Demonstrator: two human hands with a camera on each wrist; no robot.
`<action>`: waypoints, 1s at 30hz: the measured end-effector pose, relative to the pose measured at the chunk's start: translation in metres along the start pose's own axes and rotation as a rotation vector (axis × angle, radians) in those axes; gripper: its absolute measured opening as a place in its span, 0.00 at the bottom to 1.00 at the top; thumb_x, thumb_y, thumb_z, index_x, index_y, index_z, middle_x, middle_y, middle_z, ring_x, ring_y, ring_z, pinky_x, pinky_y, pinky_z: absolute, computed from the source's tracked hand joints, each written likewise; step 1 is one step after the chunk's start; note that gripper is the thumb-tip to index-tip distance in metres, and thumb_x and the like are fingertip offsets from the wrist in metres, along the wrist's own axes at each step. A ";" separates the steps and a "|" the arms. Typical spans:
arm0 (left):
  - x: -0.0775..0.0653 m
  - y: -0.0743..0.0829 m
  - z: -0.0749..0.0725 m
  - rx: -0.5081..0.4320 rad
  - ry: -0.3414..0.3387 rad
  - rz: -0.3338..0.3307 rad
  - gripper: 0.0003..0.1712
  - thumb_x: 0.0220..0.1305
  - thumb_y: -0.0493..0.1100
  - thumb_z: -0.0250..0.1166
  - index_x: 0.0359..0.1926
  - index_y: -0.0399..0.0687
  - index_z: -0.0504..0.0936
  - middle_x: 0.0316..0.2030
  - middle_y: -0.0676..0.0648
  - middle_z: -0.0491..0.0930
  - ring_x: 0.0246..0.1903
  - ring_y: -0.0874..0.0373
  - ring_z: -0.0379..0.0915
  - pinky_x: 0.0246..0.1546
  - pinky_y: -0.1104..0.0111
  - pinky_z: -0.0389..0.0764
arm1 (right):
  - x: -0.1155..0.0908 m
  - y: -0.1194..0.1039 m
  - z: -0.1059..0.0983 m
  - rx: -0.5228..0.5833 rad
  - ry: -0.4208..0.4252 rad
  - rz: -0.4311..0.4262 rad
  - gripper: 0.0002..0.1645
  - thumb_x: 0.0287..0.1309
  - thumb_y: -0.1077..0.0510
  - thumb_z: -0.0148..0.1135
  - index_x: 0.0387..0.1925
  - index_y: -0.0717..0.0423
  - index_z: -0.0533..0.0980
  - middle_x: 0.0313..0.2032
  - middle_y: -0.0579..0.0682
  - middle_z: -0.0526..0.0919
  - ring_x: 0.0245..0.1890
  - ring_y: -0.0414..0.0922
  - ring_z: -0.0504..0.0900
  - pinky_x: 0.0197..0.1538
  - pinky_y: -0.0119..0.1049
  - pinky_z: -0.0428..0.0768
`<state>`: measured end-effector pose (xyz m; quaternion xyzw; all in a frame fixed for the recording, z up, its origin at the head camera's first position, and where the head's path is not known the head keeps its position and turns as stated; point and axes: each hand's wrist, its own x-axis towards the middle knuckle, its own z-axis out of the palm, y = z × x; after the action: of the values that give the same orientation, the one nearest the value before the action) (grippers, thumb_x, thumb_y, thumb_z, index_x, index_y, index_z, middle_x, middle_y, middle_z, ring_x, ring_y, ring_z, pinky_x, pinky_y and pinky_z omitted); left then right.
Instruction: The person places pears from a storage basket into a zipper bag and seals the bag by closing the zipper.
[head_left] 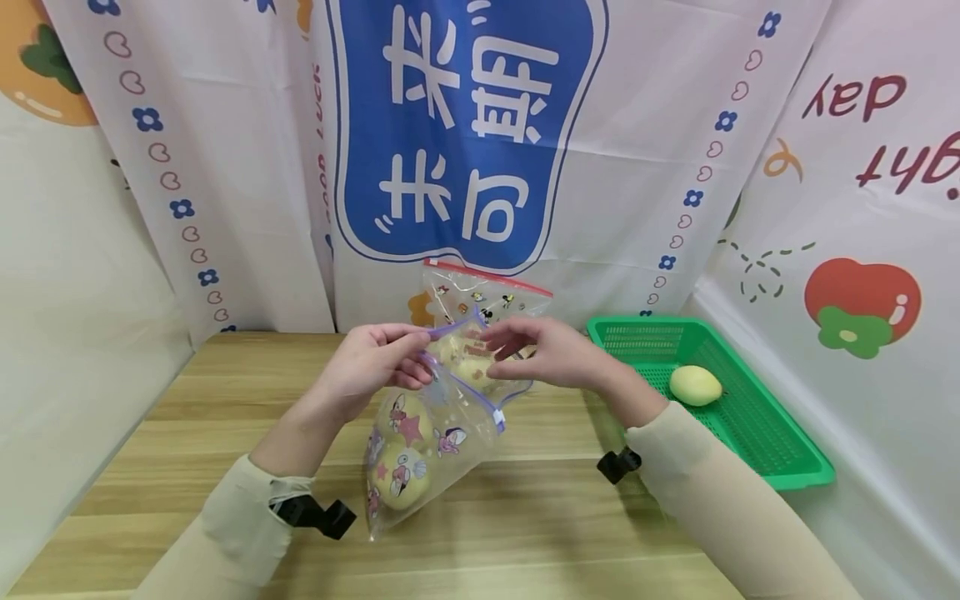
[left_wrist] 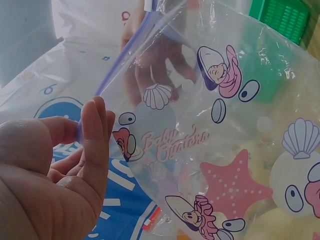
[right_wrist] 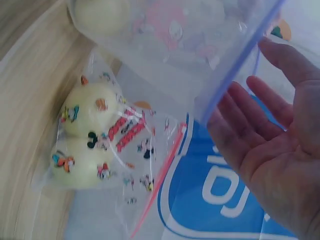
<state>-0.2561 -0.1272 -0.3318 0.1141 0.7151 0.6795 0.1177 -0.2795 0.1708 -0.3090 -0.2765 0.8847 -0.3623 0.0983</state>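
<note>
A clear slider bag (head_left: pixel 465 450) with a purple zip edge and cartoon sea prints hangs tilted over the table, its mouth parted. Pale yellow fruits (head_left: pixel 403 475) lie in its bottom. My left hand (head_left: pixel 378 358) pinches the purple edge at one end of the mouth, between thumb and fingers. At the other side of the mouth is my right hand (head_left: pixel 551 354), its fingers loosely bent and spread, holding nothing. In the right wrist view its fingertips (right_wrist: pixel 220 117) are at the purple edge; whether they touch it I cannot tell.
Behind stands another clear bag (right_wrist: pixel 135 135) with a red zip edge, holding pale yellow fruits (right_wrist: pixel 85 160). To the right, a green basket (head_left: pixel 806 475) holds one pale yellow fruit (head_left: pixel 695 385). Printed cloth (head_left: pixel 630 167) hangs behind the wooden table (head_left: pixel 187 467).
</note>
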 end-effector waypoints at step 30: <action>-0.003 -0.004 -0.004 0.002 -0.002 -0.002 0.25 0.83 0.46 0.64 0.66 0.29 0.80 0.34 0.49 0.90 0.30 0.61 0.89 0.37 0.70 0.93 | -0.083 0.164 -0.120 0.005 0.253 0.299 0.46 0.74 0.39 0.71 0.83 0.46 0.66 0.81 0.59 0.70 0.76 0.62 0.75 0.72 0.56 0.82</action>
<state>-0.2542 -0.1324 -0.3355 0.1141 0.7157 0.6786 0.1192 -0.3243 0.3831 -0.3393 -0.0938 0.9202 -0.3779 0.0396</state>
